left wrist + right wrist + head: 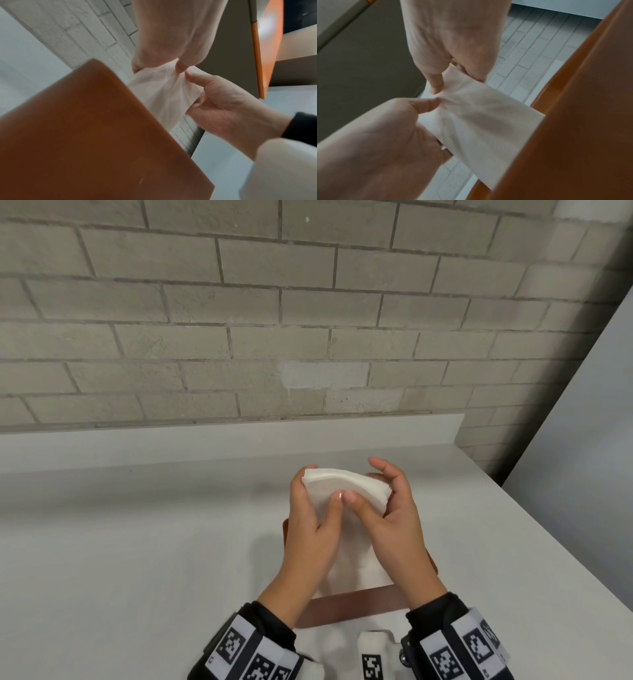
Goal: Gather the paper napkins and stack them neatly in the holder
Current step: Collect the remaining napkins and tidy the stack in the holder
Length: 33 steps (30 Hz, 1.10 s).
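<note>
A stack of white paper napkins [346,484] stands upright in a brown holder [356,606] on the white counter. My left hand [318,491] grips the stack's left top corner, thumb on the near face and fingers behind. At the right top corner my right hand [373,491] grips it the same way, and the two thumbs nearly touch. The top edge bows upward between the hands. From the left wrist, the napkins [163,92] rise behind the holder's wall [85,135]. From the right wrist, the napkins [479,121] sit beside the holder's wall [582,108]. The stack's lower part is hidden.
The white counter [137,542] has a raised back ledge [239,436] against a grey brick wall [239,320]. Its right edge [565,559] runs diagonally, with a drop beyond. An orange-edged panel [262,54] hangs above to the right.
</note>
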Each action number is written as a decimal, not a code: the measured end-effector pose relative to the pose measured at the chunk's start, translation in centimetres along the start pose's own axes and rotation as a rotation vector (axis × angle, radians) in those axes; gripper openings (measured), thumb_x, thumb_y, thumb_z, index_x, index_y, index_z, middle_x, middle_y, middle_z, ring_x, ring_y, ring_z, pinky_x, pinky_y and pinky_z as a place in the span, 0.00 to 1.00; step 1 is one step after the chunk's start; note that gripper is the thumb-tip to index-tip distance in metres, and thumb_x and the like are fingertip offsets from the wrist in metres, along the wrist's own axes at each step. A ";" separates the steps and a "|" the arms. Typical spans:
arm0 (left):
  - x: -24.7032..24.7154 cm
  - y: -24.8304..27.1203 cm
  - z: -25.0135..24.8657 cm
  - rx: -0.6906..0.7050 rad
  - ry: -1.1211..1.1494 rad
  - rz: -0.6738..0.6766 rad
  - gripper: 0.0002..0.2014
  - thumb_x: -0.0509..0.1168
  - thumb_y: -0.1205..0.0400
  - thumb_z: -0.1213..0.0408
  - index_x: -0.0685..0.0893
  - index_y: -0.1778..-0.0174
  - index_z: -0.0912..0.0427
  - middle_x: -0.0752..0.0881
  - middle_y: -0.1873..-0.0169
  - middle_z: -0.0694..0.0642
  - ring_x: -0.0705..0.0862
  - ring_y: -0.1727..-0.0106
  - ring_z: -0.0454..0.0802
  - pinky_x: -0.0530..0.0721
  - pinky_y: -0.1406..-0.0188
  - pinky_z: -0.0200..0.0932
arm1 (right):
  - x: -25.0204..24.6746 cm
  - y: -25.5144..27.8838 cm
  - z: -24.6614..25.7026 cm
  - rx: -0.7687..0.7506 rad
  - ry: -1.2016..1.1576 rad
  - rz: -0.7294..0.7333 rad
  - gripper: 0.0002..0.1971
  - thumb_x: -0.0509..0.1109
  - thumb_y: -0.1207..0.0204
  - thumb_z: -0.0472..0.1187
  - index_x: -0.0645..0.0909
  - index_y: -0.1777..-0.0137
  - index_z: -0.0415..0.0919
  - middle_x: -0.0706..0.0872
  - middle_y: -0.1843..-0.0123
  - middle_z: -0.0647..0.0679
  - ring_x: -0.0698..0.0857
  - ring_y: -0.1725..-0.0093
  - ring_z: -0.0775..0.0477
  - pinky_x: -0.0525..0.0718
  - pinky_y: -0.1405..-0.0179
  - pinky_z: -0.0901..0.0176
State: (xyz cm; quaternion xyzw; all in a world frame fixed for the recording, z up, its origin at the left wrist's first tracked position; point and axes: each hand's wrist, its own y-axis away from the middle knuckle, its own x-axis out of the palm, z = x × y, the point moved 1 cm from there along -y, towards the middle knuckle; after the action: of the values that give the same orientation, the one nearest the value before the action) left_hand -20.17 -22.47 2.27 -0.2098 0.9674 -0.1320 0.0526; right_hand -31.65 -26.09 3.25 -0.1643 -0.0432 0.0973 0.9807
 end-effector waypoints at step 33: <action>-0.2 -0.9 -3.5 0.342 -0.807 0.281 0.14 0.55 0.15 0.69 0.74 0.35 0.54 0.79 0.45 0.51 0.78 0.45 0.52 0.71 0.48 0.42 | -4.6 -1.6 3.9 -0.062 0.502 0.126 0.18 0.77 0.29 0.36 0.80 0.44 0.56 0.86 0.51 0.64 0.82 0.49 0.67 0.76 0.53 0.78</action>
State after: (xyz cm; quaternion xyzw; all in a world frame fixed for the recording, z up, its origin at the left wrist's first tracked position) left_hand -20.17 -22.31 5.93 -0.0997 0.8529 -0.1893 0.4762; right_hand -36.35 -27.31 7.20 -0.2159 0.2086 0.1128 0.9472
